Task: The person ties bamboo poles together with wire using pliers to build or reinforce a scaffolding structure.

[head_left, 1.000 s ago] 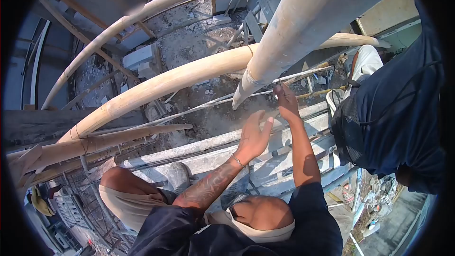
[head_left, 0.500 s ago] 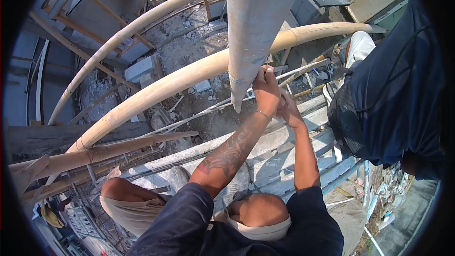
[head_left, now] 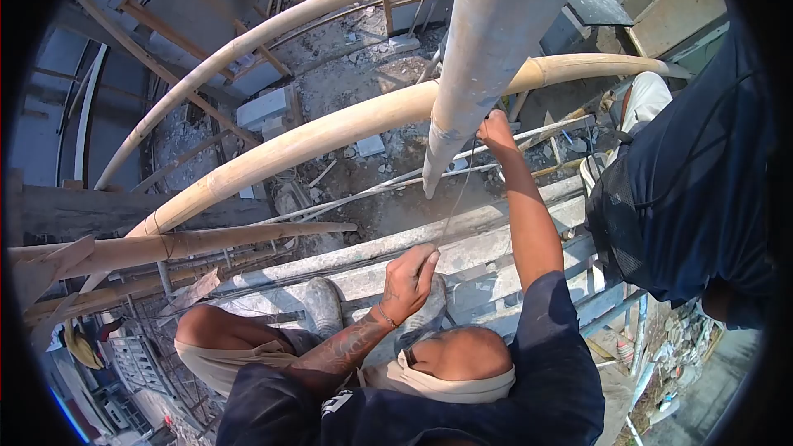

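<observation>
My left hand [head_left: 410,282], at the end of a tattooed forearm, is closed on a thin wire [head_left: 460,202] low over the planks. The wire runs up from it towards the upright grey pole [head_left: 487,41]. Beside that pole, my right hand [head_left: 498,130] is closed on the wire's upper part; some of its fingers are hidden. A pale bamboo pole [head_left: 330,134], curved in this view, crosses the upright pole just above my right hand. Whether the wire goes around both poles is not visible.
A second bamboo pole [head_left: 248,45] arcs farther off. My feet rest on a slatted plank platform [head_left: 487,231] above rubble-strewn ground [head_left: 363,74]. Close on the right is another person in dark clothing [head_left: 686,190]. A bamboo end [head_left: 330,229] sticks out at left.
My left hand has moved from beside my right hand at the pole down and left, drawing the wire out between them. My right hand stays near the pole. The view has shifted slightly.
</observation>
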The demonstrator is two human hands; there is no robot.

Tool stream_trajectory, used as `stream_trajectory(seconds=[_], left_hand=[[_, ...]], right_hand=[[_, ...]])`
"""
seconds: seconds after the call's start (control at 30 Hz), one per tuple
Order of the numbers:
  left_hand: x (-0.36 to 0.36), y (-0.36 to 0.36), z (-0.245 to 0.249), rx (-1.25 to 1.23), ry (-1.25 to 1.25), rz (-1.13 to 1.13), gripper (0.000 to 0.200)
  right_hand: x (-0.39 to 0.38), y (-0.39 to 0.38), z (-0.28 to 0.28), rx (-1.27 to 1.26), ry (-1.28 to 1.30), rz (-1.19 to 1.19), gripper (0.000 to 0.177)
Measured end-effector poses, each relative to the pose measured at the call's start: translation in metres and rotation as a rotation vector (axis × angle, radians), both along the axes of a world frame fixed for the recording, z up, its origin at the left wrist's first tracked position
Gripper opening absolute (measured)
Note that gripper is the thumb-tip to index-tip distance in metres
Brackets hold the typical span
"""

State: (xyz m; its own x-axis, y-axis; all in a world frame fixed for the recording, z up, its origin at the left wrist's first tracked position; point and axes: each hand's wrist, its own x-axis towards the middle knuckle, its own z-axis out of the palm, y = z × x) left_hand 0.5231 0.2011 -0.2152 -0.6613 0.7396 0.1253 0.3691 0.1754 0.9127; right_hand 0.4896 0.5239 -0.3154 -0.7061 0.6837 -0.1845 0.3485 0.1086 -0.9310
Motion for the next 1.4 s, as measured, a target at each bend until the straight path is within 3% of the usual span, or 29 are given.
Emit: stream_trajectory(seconds=[0.03,0.07,0.13,0.27,0.33,0.47,0.53,0.7,0.77,0.8,0.83,0.9,0.97,1.0,1.03,1.1,1.17,1.2,1.23,1.27,1.4], left_hand=[[-0.004,-0.007,-0.006,-0.005,-0.007,0.023,0.009],[-0.010,-0.011,-0.013,-0.020,0.083,0.020,0.008],[-0.034,-0.020,-0.035,-0.056,0.248,0.024,0.006],[-0.103,-0.020,-0.082,-0.094,0.475,-0.025,0.011],[-0.121,-0.013,-0.095,-0.143,0.516,-0.071,0.012],[-0.146,0.001,-0.116,-0.262,0.620,-0.098,0.009],[-0.160,0.010,-0.131,-0.255,0.638,-0.091,0.010],[-0.154,0.039,-0.128,-0.246,0.689,0.029,0.024],[-0.121,0.057,-0.127,-0.299,0.497,0.644,0.042],[-0.106,0.062,-0.126,-0.374,-0.201,0.616,0.049],[-0.097,0.072,-0.122,-0.382,-0.210,0.616,0.049],[-0.081,0.097,-0.108,0.213,-1.197,0.617,0.034],[-0.092,0.124,-0.095,0.516,-1.139,0.673,0.031],[-0.099,0.133,-0.083,0.600,-1.233,0.672,0.030],[-0.102,0.135,-0.089,0.595,-1.243,0.678,0.030],[-0.115,0.138,-0.100,0.662,-1.352,0.512,0.029],[-0.125,0.134,-0.097,0.661,-1.405,0.492,0.028],[-0.130,0.133,-0.096,0.640,-1.390,0.424,0.027],[-0.131,0.132,-0.095,0.615,-1.381,0.354,0.027],[-0.131,0.132,-0.096,0.619,-1.409,0.342,0.026],[-0.127,0.115,-0.100,0.622,-1.394,0.380,0.026]], right_hand=[[0.005,-0.007,-0.007,0.261,-0.013,0.069,0.025],[0.011,-0.015,-0.013,0.259,-0.018,0.087,0.025],[0.030,-0.032,-0.022,-0.456,0.140,-0.140,0.038],[0.039,-0.104,0.028,-0.484,0.317,-0.251,0.040],[0.034,-0.123,0.037,-0.177,0.222,-0.355,0.033],[0.030,-0.132,0.030,-0.184,0.330,-0.369,0.031],[0.026,-0.135,0.021,0.396,0.008,-0.244,0.031],[0.016,-0.143,0.014,0.169,0.031,-0.354,0.029],[0.012,-0.147,0.006,0.003,0.126,-0.442,0.026],[0.013,-0.145,-0.003,0.080,0.209,-0.409,0.019],[0.010,-0.146,-0.003,0.076,0.198,-0.407,0.019],[0.014,-0.144,0.002,0.052,0.165,-0.403,0.018],[0.019,-0.139,0.001,0.025,0.086,-0.413,0.017],[0.020,-0.138,0.011,-0.119,0.114,-0.378,0.018],[0.021,-0.139,0.022,-0.265,0.144,-0.342,0.018],[0.027,-0.124,0.045,-0.312,0.150,-0.312,0.015],[0.038,-0.103,0.067,-0.634,0.159,-0.404,0.011],[0.043,-0.092,0.067,-0.630,0.157,-0.407,0.011],[0.047,-0.080,0.067,-0.564,0.056,-0.257,0.011],[0.050,-0.071,0.066,-0.497,-0.046,-0.109,0.012],[0.036,-0.045,0.057,-0.314,-0.292,0.106,0.019]])
